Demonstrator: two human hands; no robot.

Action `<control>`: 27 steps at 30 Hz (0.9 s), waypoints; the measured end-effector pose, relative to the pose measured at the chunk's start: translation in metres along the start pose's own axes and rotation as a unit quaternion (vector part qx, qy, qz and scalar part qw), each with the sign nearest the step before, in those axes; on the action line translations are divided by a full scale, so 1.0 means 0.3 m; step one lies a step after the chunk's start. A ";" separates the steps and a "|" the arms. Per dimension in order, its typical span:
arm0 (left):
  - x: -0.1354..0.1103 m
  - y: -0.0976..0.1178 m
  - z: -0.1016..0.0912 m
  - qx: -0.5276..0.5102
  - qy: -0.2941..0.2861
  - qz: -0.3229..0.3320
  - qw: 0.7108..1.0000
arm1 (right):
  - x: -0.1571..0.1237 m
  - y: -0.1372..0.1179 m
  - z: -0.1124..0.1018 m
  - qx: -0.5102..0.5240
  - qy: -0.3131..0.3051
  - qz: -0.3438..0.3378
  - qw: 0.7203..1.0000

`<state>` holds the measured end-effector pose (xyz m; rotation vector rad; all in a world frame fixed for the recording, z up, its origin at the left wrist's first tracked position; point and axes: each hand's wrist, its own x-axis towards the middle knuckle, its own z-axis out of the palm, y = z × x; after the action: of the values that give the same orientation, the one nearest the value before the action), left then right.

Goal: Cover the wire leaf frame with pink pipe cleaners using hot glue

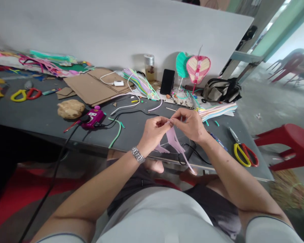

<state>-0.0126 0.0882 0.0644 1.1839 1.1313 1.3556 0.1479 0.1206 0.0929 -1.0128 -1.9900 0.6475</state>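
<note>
**Both hands pinching pale pink straw strips [175, 143] above the near edge of the grey worktable [131, 135].**

Left to right: magenta glue gun [92, 118] (white label unreadable at this size); left hand [153, 132], closed in a pinch on the strips' gathered top; metal-link wristwatch [138, 155], dial hidden; right hand [190, 125], also grasping the strips, its fingers hiding the pinched part; yellow-and-red scissors [243, 154], well apart on the table.
</note>
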 end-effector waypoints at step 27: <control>-0.003 -0.045 0.011 -0.067 0.000 -0.024 0.997 | -0.007 0.031 0.003 0.101 0.012 0.034 0.994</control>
<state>-0.0081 0.0886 0.0512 1.0527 1.0462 1.3725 0.1519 0.1239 0.0847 -0.9626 -1.8333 0.8518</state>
